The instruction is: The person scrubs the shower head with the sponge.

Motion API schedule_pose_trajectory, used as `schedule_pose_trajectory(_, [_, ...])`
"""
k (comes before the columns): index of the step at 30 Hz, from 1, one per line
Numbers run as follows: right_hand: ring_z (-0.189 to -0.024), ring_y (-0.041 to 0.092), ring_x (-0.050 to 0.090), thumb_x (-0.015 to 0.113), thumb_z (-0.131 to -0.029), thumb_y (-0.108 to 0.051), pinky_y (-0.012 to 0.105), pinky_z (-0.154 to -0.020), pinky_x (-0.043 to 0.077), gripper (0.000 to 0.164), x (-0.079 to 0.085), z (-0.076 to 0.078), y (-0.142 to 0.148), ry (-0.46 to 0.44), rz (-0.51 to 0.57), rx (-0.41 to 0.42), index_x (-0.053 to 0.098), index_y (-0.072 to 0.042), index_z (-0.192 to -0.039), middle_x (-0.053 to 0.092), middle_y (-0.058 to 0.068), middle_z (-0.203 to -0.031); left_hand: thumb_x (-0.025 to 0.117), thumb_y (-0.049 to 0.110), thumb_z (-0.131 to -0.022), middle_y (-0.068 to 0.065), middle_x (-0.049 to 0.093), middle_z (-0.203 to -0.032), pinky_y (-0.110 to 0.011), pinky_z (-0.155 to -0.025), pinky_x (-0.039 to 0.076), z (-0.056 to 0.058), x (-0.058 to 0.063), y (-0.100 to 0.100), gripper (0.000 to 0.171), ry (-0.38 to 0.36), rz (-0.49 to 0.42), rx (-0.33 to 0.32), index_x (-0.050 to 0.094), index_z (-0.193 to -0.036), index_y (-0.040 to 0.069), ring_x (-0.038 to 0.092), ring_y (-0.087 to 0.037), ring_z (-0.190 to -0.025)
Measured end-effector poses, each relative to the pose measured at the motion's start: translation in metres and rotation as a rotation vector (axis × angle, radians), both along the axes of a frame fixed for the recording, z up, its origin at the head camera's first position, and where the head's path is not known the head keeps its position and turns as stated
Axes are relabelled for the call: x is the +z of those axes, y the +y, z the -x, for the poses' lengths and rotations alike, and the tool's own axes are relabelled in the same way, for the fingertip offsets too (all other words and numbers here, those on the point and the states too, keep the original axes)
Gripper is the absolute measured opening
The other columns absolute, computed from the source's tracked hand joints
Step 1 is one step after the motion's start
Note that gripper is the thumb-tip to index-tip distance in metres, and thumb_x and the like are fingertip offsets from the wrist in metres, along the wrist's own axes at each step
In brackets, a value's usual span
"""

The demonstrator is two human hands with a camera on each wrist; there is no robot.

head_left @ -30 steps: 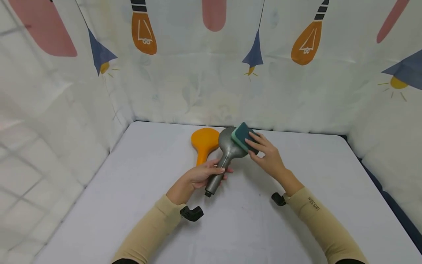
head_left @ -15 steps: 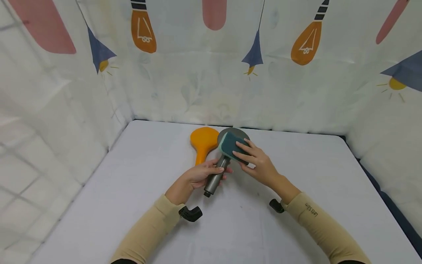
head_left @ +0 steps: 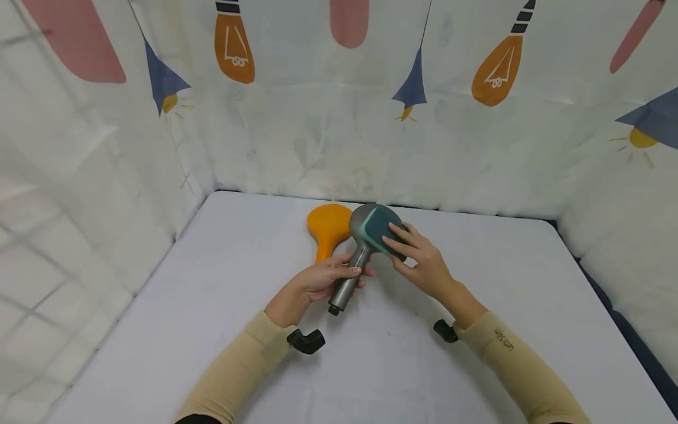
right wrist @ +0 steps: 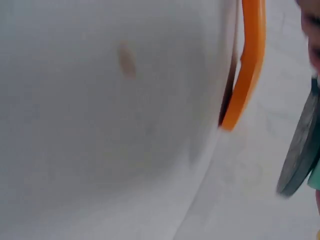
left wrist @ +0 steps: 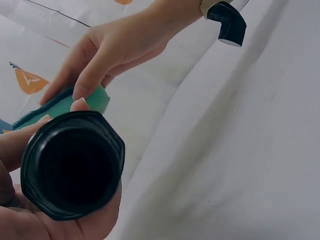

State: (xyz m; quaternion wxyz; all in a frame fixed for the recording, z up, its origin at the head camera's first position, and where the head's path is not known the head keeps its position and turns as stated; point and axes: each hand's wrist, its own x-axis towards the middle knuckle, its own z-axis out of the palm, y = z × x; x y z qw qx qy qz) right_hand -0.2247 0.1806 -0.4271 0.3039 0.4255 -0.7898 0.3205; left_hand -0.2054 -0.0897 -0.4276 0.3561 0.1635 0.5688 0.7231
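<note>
My left hand (head_left: 323,280) grips the handle of a grey shower head (head_left: 360,259), its round head tilted up and away. The handle's dark, hollow end (left wrist: 75,165) faces the left wrist camera. Against the round face lies a sponge (head_left: 377,227), dark teal on one side and mint green on the other. My right hand (head_left: 426,262) holds that sponge, fingers spread over the teal side; the left wrist view shows the thumb (left wrist: 90,82) on its edge. Only the shower head's rim (right wrist: 295,155) and a bit of the sponge show in the right wrist view.
An orange paddle-shaped thing (head_left: 328,227) lies just left of the shower head, its lower end hidden behind the left hand. The white table (head_left: 254,247) ends at a printed fabric wall (head_left: 328,135) behind and at the sides.
The sponge first slid left and down over the shower head's face, then moved back slightly right and up, the right hand with it. The left hand and shower head stayed nearly still.
</note>
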Motion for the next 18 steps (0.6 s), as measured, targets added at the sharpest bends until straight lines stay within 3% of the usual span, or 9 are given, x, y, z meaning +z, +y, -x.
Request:
schedule_pose_trajectory(4, [-0.133,0.053,0.047,0.08,-0.078,0.009,0.059,-0.103,0.046,0.049,-0.002,-0.001,0.002,-0.009,-0.043,0.108,0.072,-0.002,-0.126,0.059,0.024,-0.139,0.042,0.008,-0.109,-0.006,0.065,-0.127,-0.032,-0.085,0.052,-0.002,-0.002,0.001,0.051,-0.012,0.004,0.0,0.026,-0.156,-0.006,0.063,-0.015,-0.097])
schedule_pose_trajectory(8, [-0.139,0.043,0.045,0.078,-0.079,0.015,0.036,-0.114,0.038,0.05,-0.006,0.011,0.021,-0.154,0.076,0.008,0.071,0.002,-0.126,0.058,0.023,-0.142,0.042,0.006,-0.109,-0.005,0.066,-0.125,-0.029,-0.081,0.051,-0.004,-0.002,0.001,0.052,-0.008,-0.002,-0.015,0.025,-0.155,-0.007,0.062,-0.014,-0.094])
schedule_pose_trajectory(10, [-0.14,0.04,0.045,0.076,-0.08,0.017,0.034,-0.114,0.037,0.049,-0.009,0.016,0.029,-0.202,0.131,-0.066,0.069,0.004,-0.127,0.057,0.022,-0.142,0.042,0.005,-0.108,-0.003,0.067,-0.122,-0.027,-0.079,0.052,-0.005,0.0,0.002,0.052,-0.005,-0.004,-0.024,0.024,-0.156,-0.007,0.063,-0.013,-0.093])
schedule_pose_trajectory(14, [-0.14,0.041,0.044,0.075,-0.084,0.012,0.05,-0.111,0.04,0.047,-0.009,0.018,0.03,-0.211,0.126,-0.125,0.068,0.003,-0.13,0.056,0.022,-0.144,0.042,0.005,-0.109,-0.002,0.068,-0.12,-0.028,-0.079,0.052,-0.003,0.001,0.002,0.052,0.001,0.007,-0.032,0.025,-0.156,-0.006,0.064,-0.013,-0.092])
schedule_pose_trajectory(18, [-0.137,0.049,0.044,0.077,-0.084,0.006,0.064,-0.103,0.042,0.046,-0.005,0.01,0.016,-0.093,0.032,-0.066,0.069,0.001,-0.129,0.057,0.024,-0.142,0.043,0.006,-0.108,-0.002,0.068,-0.12,-0.031,-0.085,0.051,0.0,0.002,0.002,0.05,0.003,0.041,-0.023,0.028,-0.155,-0.006,0.066,-0.014,-0.095])
